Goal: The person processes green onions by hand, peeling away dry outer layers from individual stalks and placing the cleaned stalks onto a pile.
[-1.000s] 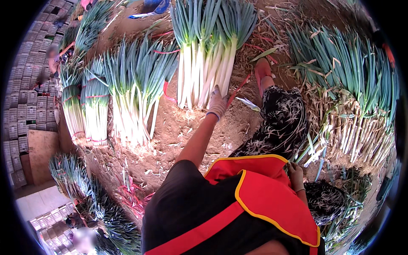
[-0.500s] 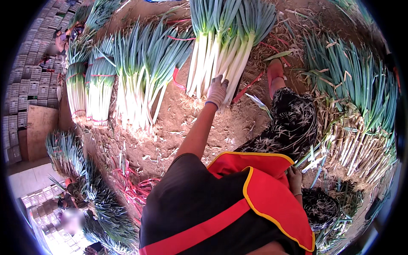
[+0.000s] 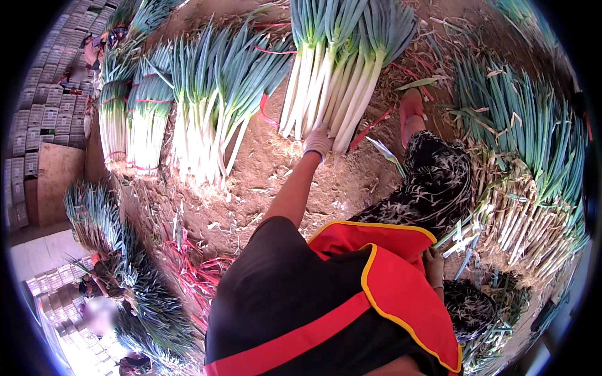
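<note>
The central bundle of long onions (image 3: pixel 335 84) lies loose on the ground (image 3: pixel 251 188), its white stalk ends directly at my left hand (image 3: pixel 318 143) and its green leaves pointing away from me. My left hand, gloved, touches the lower ends of the stalks. Its fingertips are partly hidden among them, so I cannot tell how far it is open or whether it has hold of any stalk.

Step in hand, as I judge it: positioning the stalk ends of this bundle. The next move, in my judgement, calls for steady contact low on the stalks, even pressure across the ends, and access to the red tape (image 3: pixel 371 128) just right of my left hand.

My right hand (image 3: pixel 434 266) is below and to the right of the left, beside the edge of my red apron (image 3: pixel 411 307). Its fingers are curled; I cannot tell what, if anything, they hold.

Left of my left hand lies a second loose bundle (image 3: pixel 210 125); farther left are two tied bundles (image 3: pixel 150 125). To the right is my foot (image 3: pixel 412 106), then a pile of untrimmed onions (image 3: pixel 523 182). A tangle of red strips (image 3: pixel 194 269) lies below and left.
</note>
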`<action>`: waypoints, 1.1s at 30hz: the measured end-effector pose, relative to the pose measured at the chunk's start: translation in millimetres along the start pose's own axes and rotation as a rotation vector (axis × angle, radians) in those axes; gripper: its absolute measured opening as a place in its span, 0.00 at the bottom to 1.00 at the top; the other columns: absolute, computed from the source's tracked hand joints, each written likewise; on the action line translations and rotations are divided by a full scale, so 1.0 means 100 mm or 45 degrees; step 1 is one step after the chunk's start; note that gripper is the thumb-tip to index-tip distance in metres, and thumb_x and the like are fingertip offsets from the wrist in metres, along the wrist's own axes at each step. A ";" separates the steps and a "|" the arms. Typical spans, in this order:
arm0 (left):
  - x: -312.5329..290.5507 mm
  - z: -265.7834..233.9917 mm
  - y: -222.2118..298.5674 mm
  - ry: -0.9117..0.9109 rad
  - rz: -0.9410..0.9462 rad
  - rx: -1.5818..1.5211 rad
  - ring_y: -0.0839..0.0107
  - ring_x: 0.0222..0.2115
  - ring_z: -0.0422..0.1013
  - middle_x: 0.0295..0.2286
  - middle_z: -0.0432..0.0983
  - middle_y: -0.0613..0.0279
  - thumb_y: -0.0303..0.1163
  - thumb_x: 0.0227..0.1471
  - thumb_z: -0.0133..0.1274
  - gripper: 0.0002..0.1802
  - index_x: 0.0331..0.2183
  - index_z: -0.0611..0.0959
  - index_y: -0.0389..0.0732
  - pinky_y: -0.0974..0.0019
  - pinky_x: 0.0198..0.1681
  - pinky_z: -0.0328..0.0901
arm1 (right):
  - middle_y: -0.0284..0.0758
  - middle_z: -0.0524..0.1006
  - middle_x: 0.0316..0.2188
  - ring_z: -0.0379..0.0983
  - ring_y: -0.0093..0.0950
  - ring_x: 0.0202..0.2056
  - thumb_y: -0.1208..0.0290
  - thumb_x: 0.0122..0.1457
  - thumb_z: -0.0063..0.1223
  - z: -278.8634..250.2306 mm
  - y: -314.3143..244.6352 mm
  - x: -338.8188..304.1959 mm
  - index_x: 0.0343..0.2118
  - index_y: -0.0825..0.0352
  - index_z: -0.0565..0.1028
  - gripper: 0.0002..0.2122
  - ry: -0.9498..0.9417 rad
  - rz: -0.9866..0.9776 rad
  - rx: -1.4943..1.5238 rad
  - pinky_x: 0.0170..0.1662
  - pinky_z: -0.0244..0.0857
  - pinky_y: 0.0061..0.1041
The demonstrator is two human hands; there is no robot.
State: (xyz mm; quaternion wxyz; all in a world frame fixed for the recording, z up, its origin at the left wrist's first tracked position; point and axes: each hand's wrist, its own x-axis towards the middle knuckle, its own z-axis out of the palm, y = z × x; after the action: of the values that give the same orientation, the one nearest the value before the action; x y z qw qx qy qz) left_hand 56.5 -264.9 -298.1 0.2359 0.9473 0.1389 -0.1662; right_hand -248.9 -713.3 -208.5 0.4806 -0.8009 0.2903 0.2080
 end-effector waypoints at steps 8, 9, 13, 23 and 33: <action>-0.02 0.13 -0.57 0.000 -0.016 -0.972 0.65 0.34 0.75 0.33 0.79 0.53 0.33 0.45 0.59 0.19 0.41 0.79 0.37 0.67 0.40 0.68 | 0.30 0.74 0.21 0.63 0.17 0.20 0.62 0.60 0.52 -0.02 0.25 0.08 0.43 0.73 0.75 0.17 -0.061 0.051 0.085 0.25 0.58 0.19; -0.19 -0.08 -0.48 0.020 -0.003 -0.947 0.71 0.33 0.73 0.32 0.79 0.58 0.28 0.48 0.58 0.19 0.44 0.78 0.33 0.71 0.40 0.68 | 0.30 0.74 0.21 0.64 0.17 0.20 0.62 0.60 0.52 -0.02 0.25 0.09 0.44 0.73 0.75 0.17 -0.061 0.061 0.085 0.25 0.59 0.19; -0.33 -0.18 -0.74 0.116 -0.125 -1.108 0.73 0.25 0.71 0.28 0.77 0.60 0.31 0.46 0.60 0.15 0.37 0.78 0.37 0.71 0.31 0.68 | 0.33 0.75 0.23 0.66 0.18 0.22 0.63 0.60 0.52 -0.03 0.26 0.10 0.43 0.74 0.75 0.17 -0.077 0.023 0.040 0.27 0.61 0.20; -0.41 -0.01 -1.35 0.273 -0.986 -1.972 0.57 0.58 0.52 0.58 0.57 0.57 0.67 0.48 0.47 0.44 0.59 0.58 0.55 0.43 0.51 0.58 | 0.40 0.79 0.32 0.71 0.24 0.28 0.63 0.60 0.52 -0.04 0.28 0.12 0.43 0.76 0.74 0.18 -0.056 -0.047 -0.088 0.33 0.66 0.23; 0.29 -0.07 -0.94 0.051 -0.728 -2.417 0.57 0.56 0.57 0.57 0.62 0.64 0.79 0.44 0.30 0.51 0.58 0.66 0.52 0.48 0.55 0.54 | 0.29 0.73 0.19 0.62 0.17 0.19 0.63 0.59 0.53 -0.02 0.07 0.04 0.41 0.73 0.76 0.16 0.032 -0.019 -0.011 0.22 0.57 0.20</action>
State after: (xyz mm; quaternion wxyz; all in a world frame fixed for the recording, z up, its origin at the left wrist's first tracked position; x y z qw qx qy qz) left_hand 52.0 -176.4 -341.1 0.8457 0.2987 0.4417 -0.0207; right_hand -250.7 -718.6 -214.3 0.4748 -0.8078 0.2895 0.1956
